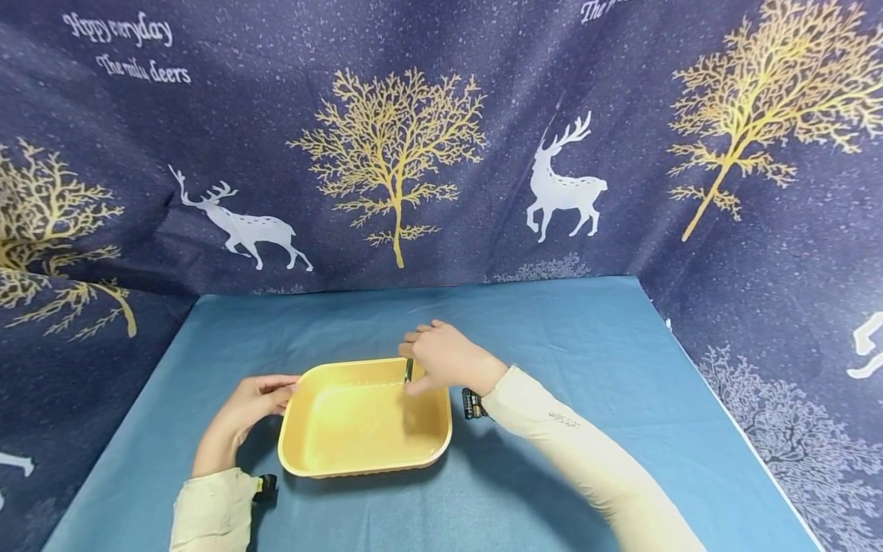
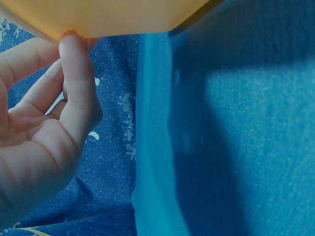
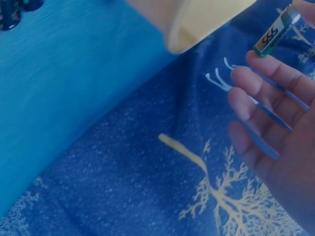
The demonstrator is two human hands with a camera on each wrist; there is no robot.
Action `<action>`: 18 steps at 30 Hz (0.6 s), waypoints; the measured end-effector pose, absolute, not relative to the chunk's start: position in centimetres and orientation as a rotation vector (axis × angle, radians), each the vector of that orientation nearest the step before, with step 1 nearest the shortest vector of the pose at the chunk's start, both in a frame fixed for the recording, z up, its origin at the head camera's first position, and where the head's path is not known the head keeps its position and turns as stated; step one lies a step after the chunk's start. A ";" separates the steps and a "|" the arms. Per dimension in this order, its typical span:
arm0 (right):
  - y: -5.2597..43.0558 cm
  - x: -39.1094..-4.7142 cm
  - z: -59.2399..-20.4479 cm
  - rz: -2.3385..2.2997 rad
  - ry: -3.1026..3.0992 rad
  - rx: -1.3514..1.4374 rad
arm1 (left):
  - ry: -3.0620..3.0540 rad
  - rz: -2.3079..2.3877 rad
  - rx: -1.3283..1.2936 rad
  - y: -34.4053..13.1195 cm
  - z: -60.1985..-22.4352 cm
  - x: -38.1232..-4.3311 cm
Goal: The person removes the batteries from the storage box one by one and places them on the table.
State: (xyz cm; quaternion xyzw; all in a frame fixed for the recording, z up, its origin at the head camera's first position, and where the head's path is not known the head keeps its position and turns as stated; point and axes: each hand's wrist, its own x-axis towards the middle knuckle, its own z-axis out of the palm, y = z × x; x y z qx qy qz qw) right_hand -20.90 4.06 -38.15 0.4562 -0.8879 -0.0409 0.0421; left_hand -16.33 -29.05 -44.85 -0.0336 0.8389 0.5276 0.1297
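Note:
A yellow plastic basin (image 1: 366, 429) stands on the blue cloth. At its left end my left hand (image 1: 251, 406) pinches the rim; in the left wrist view the thumb (image 2: 78, 73) presses against the basin's edge. Over the basin's far right corner is my right hand (image 1: 444, 356). It grips a small green battery (image 3: 276, 30), marked 555, by its two ends between thumb and index finger. The other fingers of that hand (image 3: 275, 118) are spread and hold nothing. In the head view the battery hangs above the basin's inside.
Dark batteries (image 3: 11, 14) lie on the cloth right of the basin, partly hidden by the right wrist in the head view. A black device (image 1: 265, 488) is strapped at the left wrist. Behind the blue table (image 1: 552, 330) hangs a navy curtain (image 1: 476, 222) with deer and trees.

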 end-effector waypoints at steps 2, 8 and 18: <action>4.7 -21.0 -38.2 -0.092 -2.696 1.392 | 2.438 1.535 -0.094 -29.0 -44.8 -16.3; 6.4 -21.2 -38.2 0.011 -2.714 1.398 | 2.438 1.535 -0.106 -29.0 -44.8 -16.4; 9.0 -21.5 -38.2 0.031 -2.808 1.333 | 2.451 1.518 -0.139 -28.7 -44.8 -16.3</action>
